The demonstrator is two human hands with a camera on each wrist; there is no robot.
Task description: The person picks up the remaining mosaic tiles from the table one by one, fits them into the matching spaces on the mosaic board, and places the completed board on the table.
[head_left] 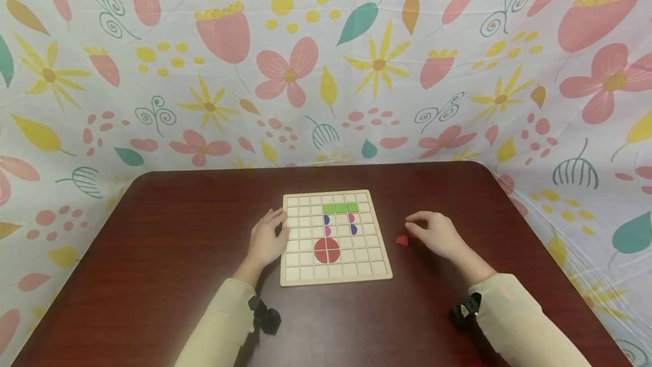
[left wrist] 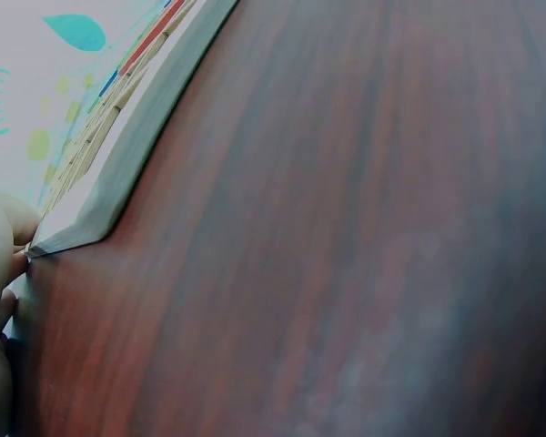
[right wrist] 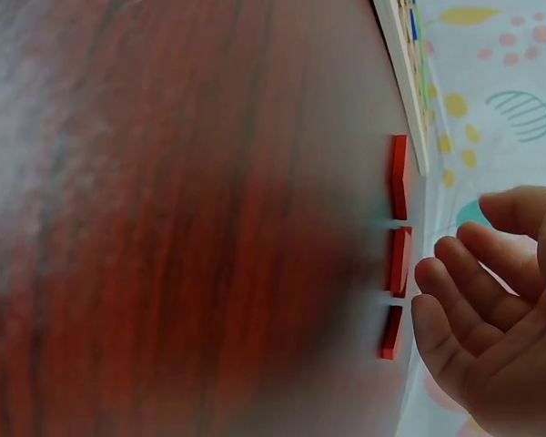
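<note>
A square wooden grid board lies on the table. On it are three green squares, small blue half-discs, pink half-discs and red quarter-discs forming a circle. My left hand rests against the board's left edge, its fingers touching the rim. To the right of the board, my right hand hovers low with relaxed, bent fingers. Right by its fingertips, loose red pieces lie on the table; one red quarter-disc shows plainly in the head view, another is partly covered by the hand.
The dark reddish-brown table has rounded far corners. A white cloth printed with flowers and leaves hangs behind and beside it. Both forearms wear pale sleeves, with black wrist cameras near the cuffs.
</note>
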